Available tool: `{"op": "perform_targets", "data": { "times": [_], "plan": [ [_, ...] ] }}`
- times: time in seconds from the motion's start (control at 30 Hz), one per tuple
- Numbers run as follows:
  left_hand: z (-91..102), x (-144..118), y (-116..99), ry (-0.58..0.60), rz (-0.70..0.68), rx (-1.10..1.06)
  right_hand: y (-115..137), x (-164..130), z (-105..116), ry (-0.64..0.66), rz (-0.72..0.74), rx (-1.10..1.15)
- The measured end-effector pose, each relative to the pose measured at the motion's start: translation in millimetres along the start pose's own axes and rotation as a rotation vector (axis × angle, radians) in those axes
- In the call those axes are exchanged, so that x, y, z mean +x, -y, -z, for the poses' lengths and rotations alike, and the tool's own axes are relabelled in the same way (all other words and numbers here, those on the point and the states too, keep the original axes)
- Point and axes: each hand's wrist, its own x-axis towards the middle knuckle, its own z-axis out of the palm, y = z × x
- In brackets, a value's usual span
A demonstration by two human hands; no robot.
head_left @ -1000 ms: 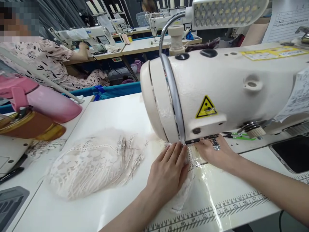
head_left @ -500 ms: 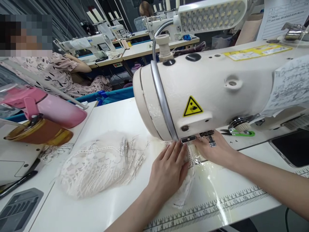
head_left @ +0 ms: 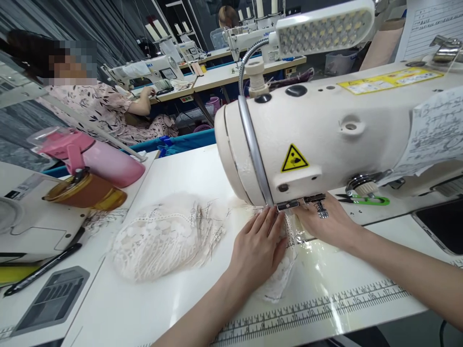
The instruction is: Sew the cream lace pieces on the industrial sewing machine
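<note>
My left hand [head_left: 258,243] lies flat, fingers stretched forward, on a piece of white lace fabric [head_left: 280,278] beside the needle area of the sewing machine [head_left: 321,130]. The machine's head hides where the lace passes under it. To the right of the lace, my right hand [head_left: 321,219] reaches in below the machine arm; its fingertips are hidden behind the presser parts. A gathered pile of white lace [head_left: 155,241] with loose thread ends rests on the table to the left.
Green-handled thread snips [head_left: 372,200] and a phone [head_left: 441,224] lie to the right. A ruler strip [head_left: 289,315] runs along the front edge. A pink bottle [head_left: 112,159], an amber cup [head_left: 88,193] and a black pen [head_left: 43,270] are at left. A co-worker [head_left: 90,106] sits beyond.
The view has swung slightly left, so everything sits further right. Both my hands keep their places at the machine. The co-worker's hand now shows at the far table.
</note>
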Motion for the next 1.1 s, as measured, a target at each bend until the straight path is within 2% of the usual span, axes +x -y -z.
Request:
{"op": "perform_targets", "data": {
  "times": [0.13, 0.23, 0.33, 0.43, 0.5, 0.53, 0.6, 0.67, 0.73, 0.8, 0.93, 1.0, 1.1],
  "plan": [
    [6.3, 1.0, 2.4, -0.134, -0.02, -0.157, 2.7, 2.8, 12.0, -0.194, 0.044, -0.008],
    [14.4, 1.4, -0.5, -0.245, -0.177, -0.226, 4.9, 0.3, 18.9, -0.32, 0.231, 0.036],
    [21.2, -0.6, -6.5, -0.186, -0.391, -0.24, 5.7, -4.6, 18.0, -0.334, 0.437, 0.142],
    [29.0, -9.3, -11.4, -0.049, -0.485, -0.187, 5.8, -7.7, 13.3, -0.264, 0.497, 0.232],
    [37.5, -19.0, -13.9, 0.027, -0.46, -0.111, 5.5, -8.3, 11.5, -0.223, 0.484, 0.286],
    [43.0, -23.9, -15.2, 0.054, -0.399, -0.097, 5.2, -8.2, 11.2, -0.205, 0.47, 0.315],
    [55.6, -31.3, -17.4, 0.097, -0.172, -0.172, 4.4, -7.2, 11.1, -0.174, 0.439, 0.382],
    [68.1, -32.1, -18.2, 0.15, 0.071, -0.34, 3.4, -5.4, 10.5, -0.192, 0.401, 0.423],
    [77.1, -26.0, -16.2, 0.216, 0.191, -0.454, 1.9, -3.1, 9.1, -0.253, 0.374, 0.43],
    [79.9, -15.5, -11.5, 0.265, 0.2, -0.463, -0.4, -1.0, 8.0, -0.3, 0.382, 0.448],
    [67.1, 4.0, -1.8, 0.286, 0.066, -0.424, -5.8, 1.0, 11.2, -0.288, 0.396, 0.483],
    [55.3, 8.6, 0.1, 0.251, 0.004, -0.38, -7.1, 1.1, 14.4, -0.258, 0.396, 0.475],
    [37.5, 8.3, -0.8, 0.116, -0.063, -0.291, -6.5, 0.9, 16.6, -0.252, 0.396, 0.468]
  ]
}}
